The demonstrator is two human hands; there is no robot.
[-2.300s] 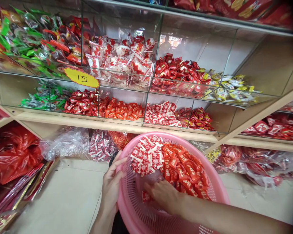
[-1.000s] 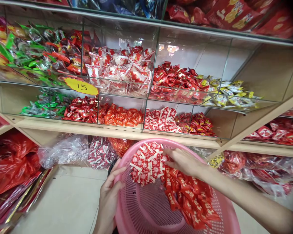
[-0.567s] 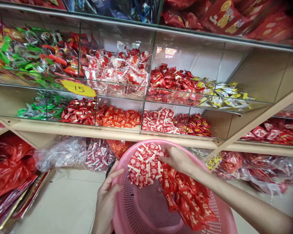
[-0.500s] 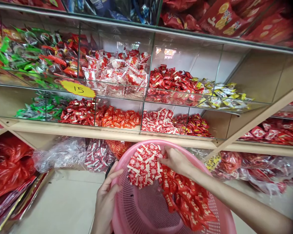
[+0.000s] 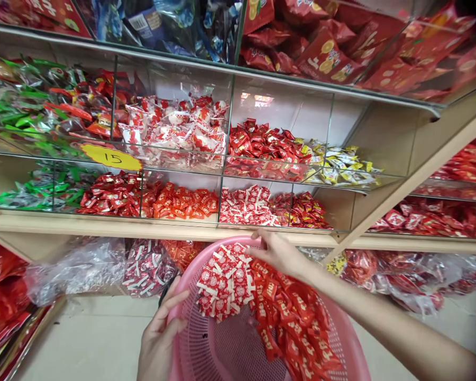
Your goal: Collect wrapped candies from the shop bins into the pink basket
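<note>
A pink plastic basket [image 5: 184,317] with perforated sides is tilted toward me below the shelves. My left hand [image 5: 161,333] is closed on its left rim. Inside, red-and-white wrapped candies [image 5: 226,280] lie at the upper left, and orange-red wrapped candies [image 5: 297,317] spread down the right side. My right hand [image 5: 281,254] is over the far rim, just above where the two kinds meet. Its thumb and forefinger are apart, and I see nothing between them. The other fingers of that hand are partly hidden.
Clear-fronted shelf bins hold red-and-white candies [image 5: 248,203], orange-red candies [image 5: 186,201] and other sweets. A yellow price tag [image 5: 111,157] reads 15. Under the wooden ledge [image 5: 103,225] sit plastic bags of candy [image 5: 148,267]. Tiled floor [image 5: 99,333] shows at left.
My right hand has lifted off the red-and-white candies toward the far rim, its fingers spreading. My left hand keeps its grip on the basket. The view has tipped upward, showing more of the upper shelf.
</note>
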